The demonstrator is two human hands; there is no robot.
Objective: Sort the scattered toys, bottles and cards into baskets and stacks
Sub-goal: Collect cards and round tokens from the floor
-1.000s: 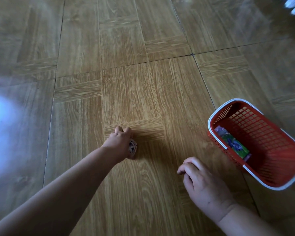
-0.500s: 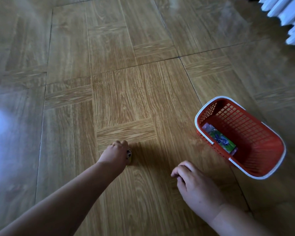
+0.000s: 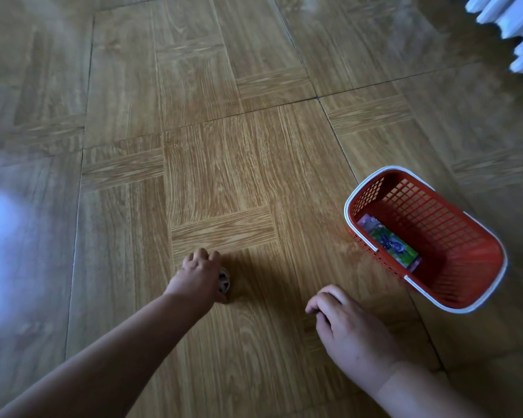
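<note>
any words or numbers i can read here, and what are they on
No text can be read in this view.
Colourful pack in the red basket: green and purple printing, too blurred to read any words.
Small patterned toy gripped by the left hand: a dark and light pattern only, mostly hidden, no lettering visible.
Wooden floor: no writing or signs.

2 bare forearms (image 3: 103, 363): the left hand (image 3: 198, 279) slim at the wrist, the right hand (image 3: 349, 330) plump and rounded.
</note>
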